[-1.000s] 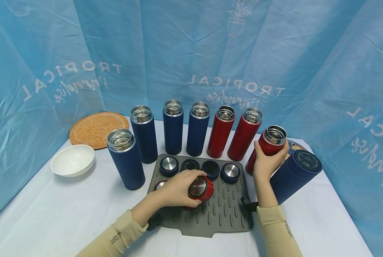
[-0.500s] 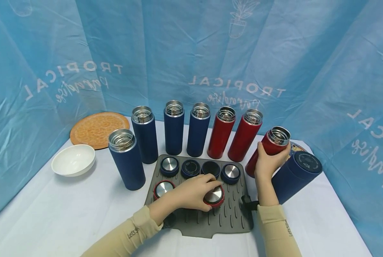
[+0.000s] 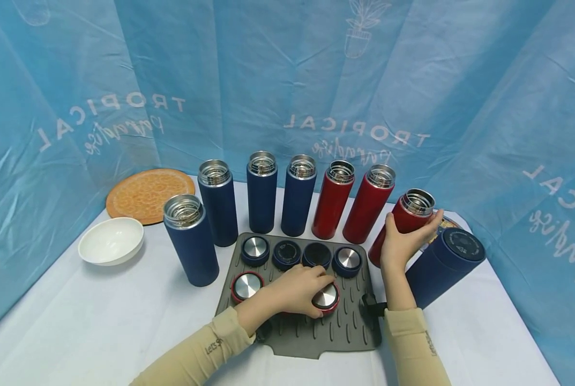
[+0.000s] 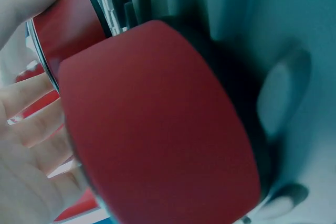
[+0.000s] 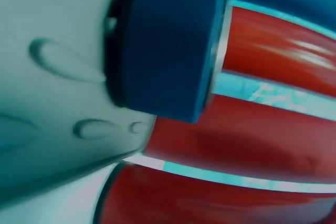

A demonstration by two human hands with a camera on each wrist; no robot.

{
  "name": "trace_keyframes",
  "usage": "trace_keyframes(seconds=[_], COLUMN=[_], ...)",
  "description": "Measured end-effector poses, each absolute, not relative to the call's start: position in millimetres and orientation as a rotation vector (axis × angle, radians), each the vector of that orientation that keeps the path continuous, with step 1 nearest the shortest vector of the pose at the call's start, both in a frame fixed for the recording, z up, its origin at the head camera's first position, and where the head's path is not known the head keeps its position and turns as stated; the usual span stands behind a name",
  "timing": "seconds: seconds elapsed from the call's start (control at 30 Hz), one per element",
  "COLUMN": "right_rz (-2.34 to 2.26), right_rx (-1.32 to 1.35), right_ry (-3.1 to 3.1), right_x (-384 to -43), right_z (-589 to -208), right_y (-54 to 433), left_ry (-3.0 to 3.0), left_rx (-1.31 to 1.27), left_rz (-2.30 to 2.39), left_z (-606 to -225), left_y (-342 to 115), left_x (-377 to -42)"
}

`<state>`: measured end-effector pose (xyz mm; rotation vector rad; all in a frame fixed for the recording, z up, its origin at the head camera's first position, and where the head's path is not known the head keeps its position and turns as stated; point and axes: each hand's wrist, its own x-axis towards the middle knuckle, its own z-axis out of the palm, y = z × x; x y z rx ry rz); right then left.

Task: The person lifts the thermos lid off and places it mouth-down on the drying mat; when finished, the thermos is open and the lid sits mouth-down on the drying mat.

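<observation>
In the head view my left hand [image 3: 294, 290] has thumb and fingers on opposite sides of a red lid [image 3: 327, 296] with a steel top, low on the grey ridged mat [image 3: 311, 340]. A nearer red lid [image 4: 163, 124] fills the left wrist view; the head view hides it behind the hand. Another red lid [image 3: 247, 285] lies by the left forearm. My right hand [image 3: 405, 236] rests against an uncapped red bottle [image 3: 403, 220] standing right of the mat, its fingers stretched out past the neck. No part of that hand shows in the right wrist view.
Navy lids [image 3: 287, 254] line the mat's back edge. Behind stand two more uncapped red bottles [image 3: 333, 203] and several uncapped navy bottles [image 3: 217, 206]. A navy bottle [image 3: 441, 268] is close to the right forearm. A white bowl [image 3: 111, 241] and an orange round mat [image 3: 150, 195] lie left.
My left hand has carried the red lid to the right and down onto the mat. The right hand's fingers have straightened away from the red bottle, which they gripped before.
</observation>
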<state>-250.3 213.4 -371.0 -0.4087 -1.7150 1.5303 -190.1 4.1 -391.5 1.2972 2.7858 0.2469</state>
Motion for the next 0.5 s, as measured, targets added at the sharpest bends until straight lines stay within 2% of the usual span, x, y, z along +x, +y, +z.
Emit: trace_keyframes(seconds=[0.3, 0.5], right_rz=[1.323, 1.404], right_rx=[-0.105, 0.114], right_ry=[-1.788, -1.798], right_x=[-229.8, -206.2], right_z=[-351.6, -328.3], right_y=[195.8, 191.2], left_ry=[2.799, 2.814], left_rx=[1.308, 1.308], left_rz=[0.179, 0.149], left_z=[-396.7, -401.5], left_y=[8.5, 11.0], left_x=[-189.5, -190.9])
